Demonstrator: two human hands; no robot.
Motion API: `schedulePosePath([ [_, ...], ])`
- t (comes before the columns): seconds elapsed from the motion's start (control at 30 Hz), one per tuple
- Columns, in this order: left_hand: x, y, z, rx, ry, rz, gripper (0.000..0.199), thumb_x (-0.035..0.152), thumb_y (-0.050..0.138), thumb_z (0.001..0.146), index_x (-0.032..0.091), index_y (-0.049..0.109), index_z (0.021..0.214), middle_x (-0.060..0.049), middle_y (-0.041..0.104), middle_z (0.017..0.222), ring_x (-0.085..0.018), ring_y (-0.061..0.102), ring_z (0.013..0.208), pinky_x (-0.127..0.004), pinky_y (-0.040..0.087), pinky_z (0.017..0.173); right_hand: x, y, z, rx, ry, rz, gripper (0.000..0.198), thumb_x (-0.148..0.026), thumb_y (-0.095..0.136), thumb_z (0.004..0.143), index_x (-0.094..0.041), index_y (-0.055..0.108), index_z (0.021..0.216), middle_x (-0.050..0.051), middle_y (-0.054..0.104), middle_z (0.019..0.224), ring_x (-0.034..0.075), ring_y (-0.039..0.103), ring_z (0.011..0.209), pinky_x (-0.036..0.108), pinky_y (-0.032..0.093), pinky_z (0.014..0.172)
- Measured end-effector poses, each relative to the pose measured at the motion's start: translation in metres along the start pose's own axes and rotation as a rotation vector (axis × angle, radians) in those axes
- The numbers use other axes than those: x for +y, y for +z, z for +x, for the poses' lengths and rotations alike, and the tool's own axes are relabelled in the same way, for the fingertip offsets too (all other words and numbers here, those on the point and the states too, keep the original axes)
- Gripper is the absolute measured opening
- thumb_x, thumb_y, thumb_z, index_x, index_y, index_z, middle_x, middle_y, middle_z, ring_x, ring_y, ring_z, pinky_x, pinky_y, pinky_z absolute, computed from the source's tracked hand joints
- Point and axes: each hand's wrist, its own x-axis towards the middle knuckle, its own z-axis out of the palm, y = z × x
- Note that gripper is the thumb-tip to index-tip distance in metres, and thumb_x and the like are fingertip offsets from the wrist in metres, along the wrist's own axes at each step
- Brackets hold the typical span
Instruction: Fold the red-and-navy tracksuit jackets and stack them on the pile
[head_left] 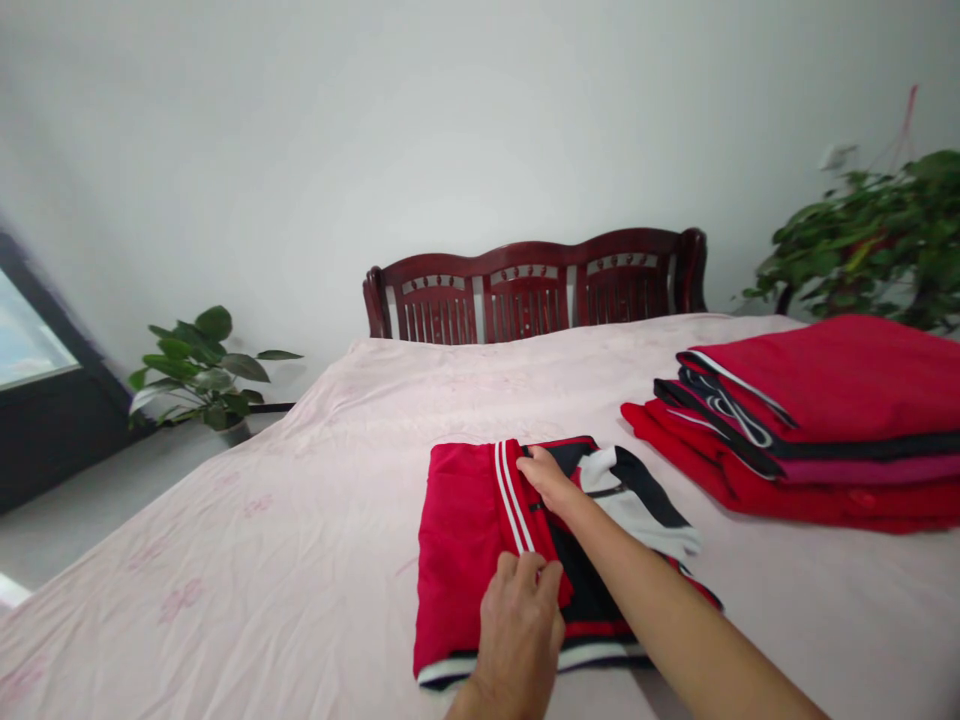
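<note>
A red, black and white jacket (459, 560) lies partly folded on the bed. Its red sleeve (541, 545), marked by two white stripes, is laid lengthwise over the body. At the near end of that sleeve, my left hand (521, 620) has its fingers curled on the cloth. My right hand (547, 478) reaches across the jacket and pinches the far end of the sleeve; some of its fingers are hidden. To the right, the white and black part (637, 505) of the jacket spreads out loosely.
A stack of folded red and dark clothes (840, 400) sits at the right on the pink bedsheet (300, 560). Behind the bed stands a dark wooden headboard (521, 262). Potted plants (202, 365) flank the bed, with a leafy one (877, 240) at right.
</note>
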Motion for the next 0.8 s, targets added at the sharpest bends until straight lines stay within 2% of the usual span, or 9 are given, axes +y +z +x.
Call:
schedulePosePath([
  [0.13,0.004,-0.008,0.011,0.190,0.071,-0.060,0.044,0.002,0.057,0.081,0.023,0.064,0.120,-0.004,0.068,0.107,-0.022,0.055,0.088,-0.035,0.053,0.077,-0.009,0.000,0.012,0.045,-0.076,-0.048,0.028,-0.020,0.050,0.071,-0.017,0.066,0.093,0.004,0.073,0.079,0.019,0.067,0.075,0.023,0.049,0.063],
  [0.2,0.008,-0.004,0.015,0.230,0.077,-0.087,0.045,0.002,0.055,0.083,0.022,0.063,0.122,-0.005,0.067,0.110,-0.021,0.055,0.090,-0.035,0.052,0.080,-0.009,-0.003,0.015,0.063,-0.085,-0.097,0.030,-0.020,0.050,0.071,-0.016,0.067,0.096,0.005,0.073,0.081,0.019,0.067,0.078,0.024,0.050,0.066],
  [0.33,0.015,0.014,0.010,0.046,-0.011,-0.165,0.046,0.003,0.061,0.077,0.025,0.067,0.118,-0.005,0.067,0.112,-0.023,0.057,0.094,-0.038,0.054,0.083,0.009,-0.016,0.011,0.093,-0.047,-0.240,0.032,-0.018,0.053,0.070,-0.015,0.069,0.098,0.005,0.073,0.079,0.021,0.067,0.077,0.027,0.051,0.070],
  [0.4,0.015,0.014,0.006,-0.051,-0.058,-0.274,0.048,0.009,0.070,0.072,0.025,0.068,0.118,-0.006,0.065,0.118,-0.025,0.058,0.101,-0.040,0.054,0.089,0.017,-0.024,0.009,0.103,-0.025,-0.319,0.033,-0.017,0.054,0.071,-0.015,0.069,0.100,0.006,0.073,0.080,0.022,0.068,0.079,0.028,0.051,0.072],
  [0.47,0.010,0.000,0.005,-0.139,-0.047,-0.443,0.046,0.016,0.074,0.072,0.025,0.070,0.116,-0.006,0.065,0.121,-0.024,0.058,0.109,-0.039,0.051,0.097,0.016,-0.031,0.008,0.118,-0.014,-0.400,0.036,-0.017,0.054,0.073,-0.014,0.068,0.105,0.008,0.074,0.087,0.024,0.069,0.086,0.032,0.051,0.077],
  [0.57,-0.012,-0.033,0.012,-0.216,-0.025,-0.603,0.030,0.019,0.061,0.084,0.026,0.071,0.111,-0.003,0.070,0.116,-0.018,0.063,0.108,-0.034,0.050,0.100,-0.001,-0.031,0.004,0.173,-0.065,-0.518,0.047,-0.016,0.054,0.077,-0.012,0.062,0.122,0.018,0.068,0.117,0.031,0.061,0.113,0.042,0.045,0.096],
  [0.67,-0.040,-0.052,0.023,-0.104,-0.102,-0.349,0.034,0.021,0.051,0.091,0.023,0.069,0.119,-0.007,0.066,0.130,-0.024,0.055,0.127,-0.045,0.041,0.111,-0.026,-0.009,-0.008,0.176,-0.229,-0.612,0.054,-0.019,0.051,0.084,-0.014,0.051,0.138,0.018,0.050,0.145,0.030,0.041,0.137,0.041,0.027,0.113],
  [0.73,-0.052,-0.047,0.024,-0.096,-0.138,-0.100,0.040,0.029,0.052,0.092,0.018,0.064,0.128,-0.012,0.056,0.143,-0.032,0.040,0.140,-0.055,0.033,0.115,-0.035,0.014,-0.019,0.104,-0.403,-0.720,0.054,-0.025,0.046,0.091,-0.014,0.046,0.143,0.015,0.041,0.153,0.028,0.031,0.143,0.041,0.019,0.118],
  [0.8,-0.057,-0.033,0.019,-0.166,-0.128,0.060,0.050,0.037,0.055,0.090,0.016,0.058,0.136,-0.015,0.048,0.149,-0.036,0.034,0.143,-0.059,0.030,0.115,-0.032,0.034,-0.026,-0.001,-0.526,-0.841,0.056,-0.034,0.042,0.095,-0.014,0.041,0.147,0.014,0.034,0.157,0.029,0.023,0.147,0.046,0.014,0.119],
])
